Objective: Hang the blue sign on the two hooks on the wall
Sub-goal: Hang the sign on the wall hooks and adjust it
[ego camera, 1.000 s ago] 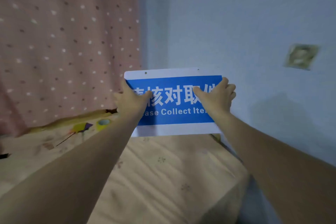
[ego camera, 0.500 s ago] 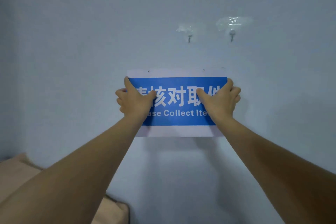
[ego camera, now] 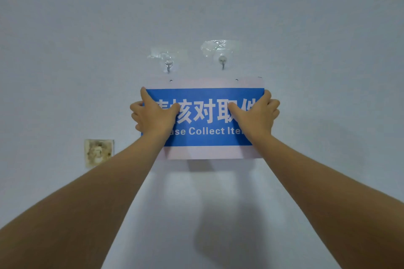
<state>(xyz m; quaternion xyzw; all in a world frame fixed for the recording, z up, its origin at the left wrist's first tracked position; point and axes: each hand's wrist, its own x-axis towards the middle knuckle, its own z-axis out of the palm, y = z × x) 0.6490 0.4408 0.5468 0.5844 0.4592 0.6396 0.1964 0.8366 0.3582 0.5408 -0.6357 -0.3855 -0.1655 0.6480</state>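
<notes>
Pale blue-grey wall fills the whole frame. Two bare forearms come up from the lower corners to frame centre. Blue sign, white bands top and bottom, white Chinese characters and partial "Collect" text, is held flat against the wall at centre, level, just below the hooks and not on them. Left hand clamps the sign's left edge, thumb on the front, fingers wrapped behind. Right hand clamps the right edge the same way. Stained square patch on the wall, left of centre, below the sign's left end. Left hook and right hook, under clear adhesive tape, sit above the sign's top edge. Two small punch holes in the top band, left hole right under the left hook, right hole offset right of the right hook.
</notes>
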